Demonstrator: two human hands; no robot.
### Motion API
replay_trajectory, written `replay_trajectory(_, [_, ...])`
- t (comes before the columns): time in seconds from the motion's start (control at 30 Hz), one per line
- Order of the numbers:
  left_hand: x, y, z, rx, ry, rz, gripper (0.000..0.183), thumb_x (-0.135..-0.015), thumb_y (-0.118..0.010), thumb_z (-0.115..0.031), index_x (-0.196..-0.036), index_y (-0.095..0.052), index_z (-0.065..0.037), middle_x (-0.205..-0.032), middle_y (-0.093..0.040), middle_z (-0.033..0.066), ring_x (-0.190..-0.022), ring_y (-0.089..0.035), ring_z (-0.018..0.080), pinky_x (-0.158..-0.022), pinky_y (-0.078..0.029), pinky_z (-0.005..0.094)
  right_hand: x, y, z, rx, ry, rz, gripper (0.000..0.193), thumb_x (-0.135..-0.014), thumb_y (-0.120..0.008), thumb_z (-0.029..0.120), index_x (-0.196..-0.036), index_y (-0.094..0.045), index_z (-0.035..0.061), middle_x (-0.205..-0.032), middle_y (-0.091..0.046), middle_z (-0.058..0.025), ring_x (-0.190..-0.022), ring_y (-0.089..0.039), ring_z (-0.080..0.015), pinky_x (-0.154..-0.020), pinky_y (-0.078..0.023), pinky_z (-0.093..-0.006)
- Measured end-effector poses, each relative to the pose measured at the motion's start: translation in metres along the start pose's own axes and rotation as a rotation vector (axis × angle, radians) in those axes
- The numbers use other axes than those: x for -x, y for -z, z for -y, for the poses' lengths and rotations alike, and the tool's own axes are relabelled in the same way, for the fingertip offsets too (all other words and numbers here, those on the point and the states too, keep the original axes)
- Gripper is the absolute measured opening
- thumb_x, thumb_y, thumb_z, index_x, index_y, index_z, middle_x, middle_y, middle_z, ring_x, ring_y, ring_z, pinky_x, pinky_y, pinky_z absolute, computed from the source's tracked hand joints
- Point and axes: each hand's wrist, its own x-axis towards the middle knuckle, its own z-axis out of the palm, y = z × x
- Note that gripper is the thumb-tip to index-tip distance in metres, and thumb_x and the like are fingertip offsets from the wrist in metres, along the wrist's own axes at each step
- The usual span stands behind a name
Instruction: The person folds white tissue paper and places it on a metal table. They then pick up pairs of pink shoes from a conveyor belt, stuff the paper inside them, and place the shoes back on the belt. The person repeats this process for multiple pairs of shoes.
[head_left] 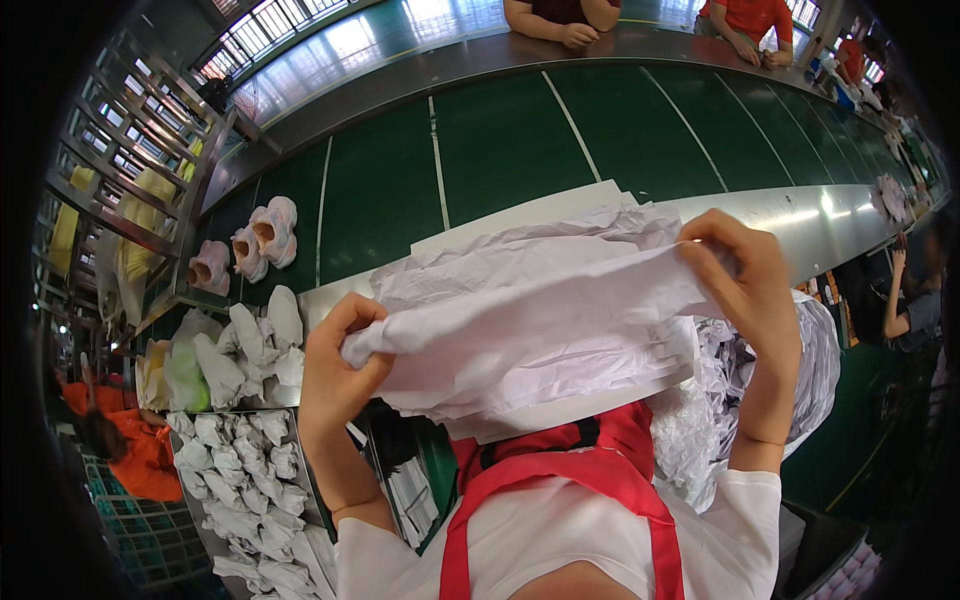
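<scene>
So on the far left a metal rack (120, 215) is standing by the belt (380, 180), and below it a person in orange (145, 455) is leaning in. Some pale pink shoes (275, 230) are sitting on the near left end of the belt. Just below them, white paper wads (245, 465) are piling up in rows, some poking upward.

The left hand (345, 350) is pinching one end of a white sheet (540, 305), thumb and curled fingers closing right on it. The sheet is spanning the gap between both hands, creasing along its top edge and lying over a stack (500, 245) of crinkly paper, right in front of the red apron (560, 460). Up top, a person in dark red (560, 20) is leaning on the far edge of the belt.

The right hand (735, 280) is gripping the sheet's other end, thumb against fingers. Beside that forearm, a clear bag (818, 370) is bulging with crumpled stuff.
</scene>
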Motion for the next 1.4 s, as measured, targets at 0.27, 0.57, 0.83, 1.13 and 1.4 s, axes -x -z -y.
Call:
replay_trajectory(0.27, [-0.020, -0.029, 0.051, -0.590, -0.068, -0.304, 0.036, -0.075, -0.072, -0.013, -0.106, -0.058, -0.001, -0.083, -0.060, 0.0088, -0.076, -0.057, 0.0219, -0.072, -0.046, 0.0309, -0.014, -0.060, -0.079, 0.376, -0.007, 0.223, 0.019, -0.083, -0.063, 0.022, -0.085, -0.063, 0.0025, -0.076, -0.063, -0.0167, -0.066, -0.060, -0.0286, -0.062, -0.047, -0.0370])
replay_trajectory(0.57, [-0.042, -0.125, 0.059, -0.774, -0.719, 0.036, 0.050, -0.074, -0.071, -0.021, -0.119, -0.056, -0.009, -0.124, -0.052, 0.0117, -0.114, -0.049, 0.0272, -0.099, -0.034, 0.0488, -0.005, -0.091, -0.017, 0.501, 0.390, -0.170, 0.049, -0.068, -0.075, 0.018, -0.113, -0.058, 0.0113, -0.105, -0.059, -0.0070, -0.095, -0.057, -0.0281, -0.087, -0.045, -0.0404])
replay_trajectory(0.83, [-0.036, -0.134, 0.106, -0.794, -0.383, 0.013, 0.077, -0.073, -0.063, -0.049, -0.142, -0.039, -0.024, -0.153, -0.022, 0.0109, -0.142, -0.011, 0.0350, -0.103, 0.005, 0.0689, 0.038, -0.123, -0.112, 0.654, 0.171, 0.219, 0.070, -0.079, -0.062, 0.043, -0.141, -0.040, 0.0164, -0.148, -0.031, -0.0131, -0.138, -0.026, -0.0292, -0.114, -0.013, -0.0492])
replay_trajectory(1.13, [-0.032, -0.122, 0.111, -0.815, -0.224, -0.090, 0.082, -0.071, -0.064, -0.052, -0.144, -0.035, -0.024, -0.153, -0.018, 0.0139, -0.142, -0.009, 0.0372, -0.102, 0.005, 0.0711, 0.050, -0.111, -0.115, 0.676, 0.023, 0.224, 0.071, -0.080, -0.060, 0.042, -0.141, -0.039, 0.0136, -0.152, -0.023, -0.0147, -0.140, -0.016, -0.0381, -0.112, -0.007, -0.0534])
replay_trajectory(1.4, [-0.040, -0.131, 0.065, -0.976, -0.199, -0.059, 0.080, -0.077, -0.064, -0.035, -0.146, -0.029, -0.015, -0.155, -0.015, 0.0138, -0.143, -0.001, 0.0365, -0.105, 0.004, 0.0647, 0.079, -0.068, -0.130, 0.280, 0.036, -0.252, 0.051, -0.078, -0.065, 0.019, -0.126, -0.052, 0.0061, -0.132, -0.047, -0.0176, -0.123, -0.043, -0.0337, -0.105, -0.029, -0.0483])
